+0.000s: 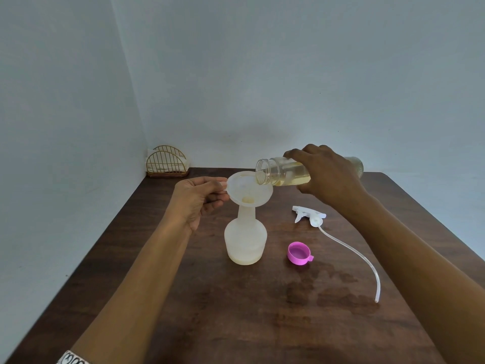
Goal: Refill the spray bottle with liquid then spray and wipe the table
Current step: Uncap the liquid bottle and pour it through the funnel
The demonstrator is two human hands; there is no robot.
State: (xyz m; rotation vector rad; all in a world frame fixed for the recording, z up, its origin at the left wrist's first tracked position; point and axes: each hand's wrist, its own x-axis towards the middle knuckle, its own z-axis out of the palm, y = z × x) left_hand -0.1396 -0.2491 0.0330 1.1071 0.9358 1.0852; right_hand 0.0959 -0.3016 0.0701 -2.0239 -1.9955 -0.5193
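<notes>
A translucent white spray bottle (245,240) stands on the dark wooden table (183,311) with a white funnel (249,189) in its neck. My left hand (199,199) pinches the funnel's rim on its left side. My right hand (328,174) grips a clear bottle (278,172) of yellowish liquid, tipped on its side with its open mouth over the funnel. A little yellowish liquid lies in the funnel and at the bottom of the spray bottle. The white spray head (309,216) with its long tube lies on the table to the right.
A pink cap (299,253) lies upside down on the table right of the spray bottle. Damp patches darken the wood near the front right. A gold wire holder (166,162) with white napkins stands in the far left corner by the walls.
</notes>
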